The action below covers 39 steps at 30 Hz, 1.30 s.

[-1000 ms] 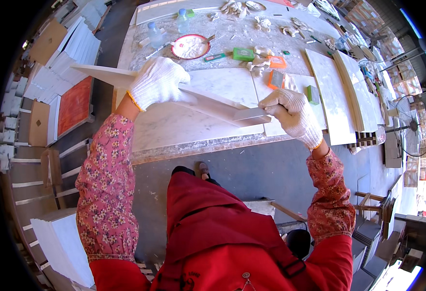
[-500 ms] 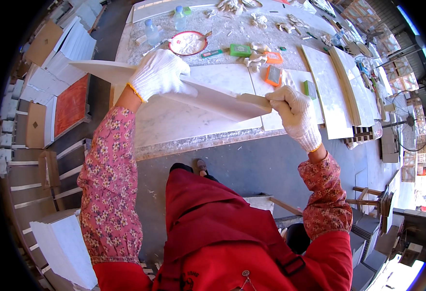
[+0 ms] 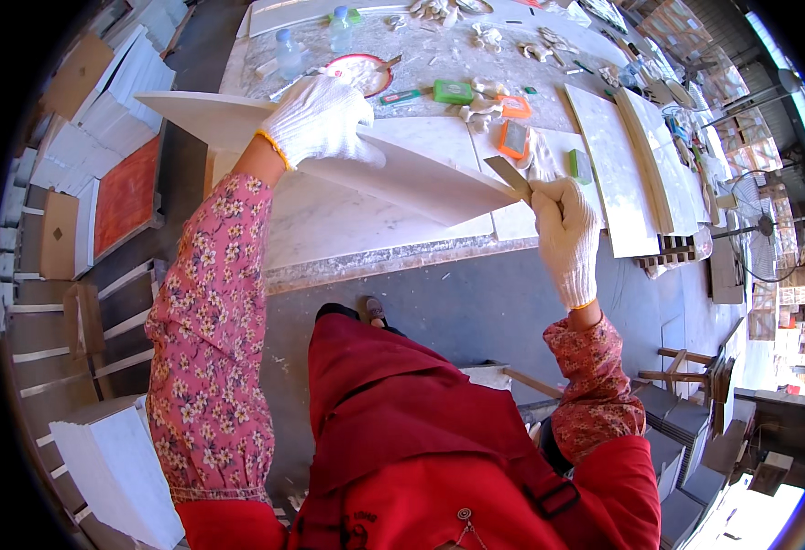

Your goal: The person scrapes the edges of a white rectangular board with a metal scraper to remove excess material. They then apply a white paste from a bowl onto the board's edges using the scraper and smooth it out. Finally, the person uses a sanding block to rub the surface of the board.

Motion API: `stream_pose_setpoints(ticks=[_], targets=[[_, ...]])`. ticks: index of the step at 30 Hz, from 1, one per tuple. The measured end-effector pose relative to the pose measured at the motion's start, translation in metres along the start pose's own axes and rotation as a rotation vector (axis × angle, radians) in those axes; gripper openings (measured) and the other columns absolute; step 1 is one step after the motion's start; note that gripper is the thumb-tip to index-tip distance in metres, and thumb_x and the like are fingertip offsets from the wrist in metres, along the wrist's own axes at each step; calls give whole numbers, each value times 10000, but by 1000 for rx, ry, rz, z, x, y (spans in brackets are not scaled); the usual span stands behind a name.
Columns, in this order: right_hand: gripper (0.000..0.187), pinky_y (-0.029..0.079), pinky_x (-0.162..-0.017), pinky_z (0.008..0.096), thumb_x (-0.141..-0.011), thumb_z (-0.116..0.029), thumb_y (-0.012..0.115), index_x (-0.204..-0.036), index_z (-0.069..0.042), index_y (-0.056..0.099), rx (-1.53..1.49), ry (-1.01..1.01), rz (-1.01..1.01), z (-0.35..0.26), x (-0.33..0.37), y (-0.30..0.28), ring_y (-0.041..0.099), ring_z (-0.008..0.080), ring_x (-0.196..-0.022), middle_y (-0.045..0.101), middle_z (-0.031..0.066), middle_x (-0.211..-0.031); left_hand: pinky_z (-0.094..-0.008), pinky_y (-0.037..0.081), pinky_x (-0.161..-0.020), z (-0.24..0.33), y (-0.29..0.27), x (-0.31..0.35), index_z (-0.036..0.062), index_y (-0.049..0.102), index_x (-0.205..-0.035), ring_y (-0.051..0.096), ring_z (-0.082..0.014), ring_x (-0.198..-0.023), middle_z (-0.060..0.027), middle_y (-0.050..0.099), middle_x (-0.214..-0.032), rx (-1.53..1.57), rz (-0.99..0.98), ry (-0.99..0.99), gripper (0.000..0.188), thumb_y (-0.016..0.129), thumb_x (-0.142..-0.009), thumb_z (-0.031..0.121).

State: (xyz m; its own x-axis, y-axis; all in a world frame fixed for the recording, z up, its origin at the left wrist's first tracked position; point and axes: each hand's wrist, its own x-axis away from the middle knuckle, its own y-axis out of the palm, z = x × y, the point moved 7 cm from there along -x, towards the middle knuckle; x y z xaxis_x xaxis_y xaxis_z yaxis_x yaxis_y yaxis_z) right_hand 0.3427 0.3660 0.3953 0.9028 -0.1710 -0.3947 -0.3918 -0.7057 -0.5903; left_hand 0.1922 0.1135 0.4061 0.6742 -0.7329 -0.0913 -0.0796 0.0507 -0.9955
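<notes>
A small green box is lying on the worktop. Two orange packs are lying near it. Brown cardboard boxes are sitting on the floor, left

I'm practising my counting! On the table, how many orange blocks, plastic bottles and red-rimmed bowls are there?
orange blocks: 2
plastic bottles: 2
red-rimmed bowl: 1
Total: 5

2 plastic bottles, 2 gloved hands, 1 bowl
</notes>
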Motion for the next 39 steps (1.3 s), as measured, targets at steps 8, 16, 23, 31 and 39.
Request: stream_pose_setpoints(ticks=[8,16,23,31,39], targets=[[78,474,-594,297,-933,-37,604,-917,13,662,12,85,204,-11,37,-3,573,147,-620,627,127,-730,-455,531,-688,-3,5,0,111,750,-779,670,-357,-743,-163,674,-747,2,97,73,495,759,-674,595],[98,407,-553,228,-952,-27,564,-954,6,656,-384,339,30,-13,103,19,487,47,-613,576,-4,-726,-451,521,-644,0,4,-8,51,721,-703,650,-366,-664,-176,661,-687,-38,228,118,502,756,-687,552],[210,375,-526,233,-994,-83,526,-1126,19,652,-199,249,299,10,30,-26,462,47,-590,537,8,-685,-457,527,-680,2,15,-3,93,745,-748,672,-337,-712,-152,680,-713,-26,91,62,501,710,-736,592],[175,416,-527,245,-963,-58,567,-1083,0,681,-206,157,231,10,9,3,523,59,-584,594,27,-716,-445,529,-639,3,17,1,109,735,-729,673,-314,-675,-117,676,-679,-75,102,47,517,695,-742,624],[140,428,-532,248,-950,-46,597,-1048,-7,688,-223,149,301,6,14,5,537,62,-589,597,34,-711,-457,494,-641,3,16,2,55,726,-712,638,-358,-672,-160,662,-698,-2,111,32,494,750,-713,548]])
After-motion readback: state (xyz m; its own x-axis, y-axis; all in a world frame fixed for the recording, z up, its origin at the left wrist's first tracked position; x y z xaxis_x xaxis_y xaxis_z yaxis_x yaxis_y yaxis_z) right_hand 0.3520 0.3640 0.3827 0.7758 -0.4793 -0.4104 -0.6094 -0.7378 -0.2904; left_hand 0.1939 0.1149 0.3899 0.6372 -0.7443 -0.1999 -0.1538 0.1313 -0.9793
